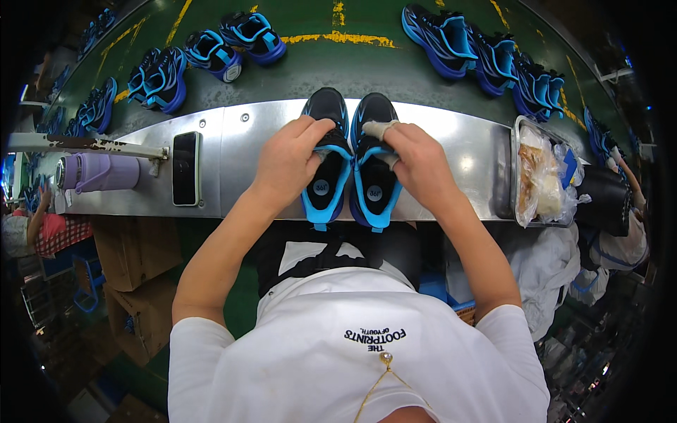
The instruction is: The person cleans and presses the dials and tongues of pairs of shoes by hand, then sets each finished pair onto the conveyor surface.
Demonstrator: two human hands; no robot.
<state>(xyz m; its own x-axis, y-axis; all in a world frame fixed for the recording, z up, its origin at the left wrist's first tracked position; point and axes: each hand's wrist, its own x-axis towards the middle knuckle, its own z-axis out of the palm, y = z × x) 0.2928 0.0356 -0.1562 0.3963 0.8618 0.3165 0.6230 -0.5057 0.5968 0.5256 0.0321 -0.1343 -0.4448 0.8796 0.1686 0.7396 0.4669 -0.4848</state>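
Two black sneakers with bright blue linings stand side by side on the metal ledge in front of me, toes pointing away. My left hand (293, 158) grips the left sneaker (326, 187) near its tongue, thumb and fingers closed on the upper. On the right sneaker (376, 190), my right hand (416, 158) pinches the tongue and lace area. Pale coverings wrap the thumb and a finger of that hand. Round pale labels show on both insoles. The fingertips inside the shoe openings are partly hidden.
Beyond the metal ledge (282, 120), a green belt with yellow marks (338, 63) carries several similar sneakers (441, 42). A phone (186, 169) and a lilac bottle (106, 173) lie at left. To the right sits a metal tray (523, 176) with plastic bags. Cardboard boxes (137, 254) stand below left.
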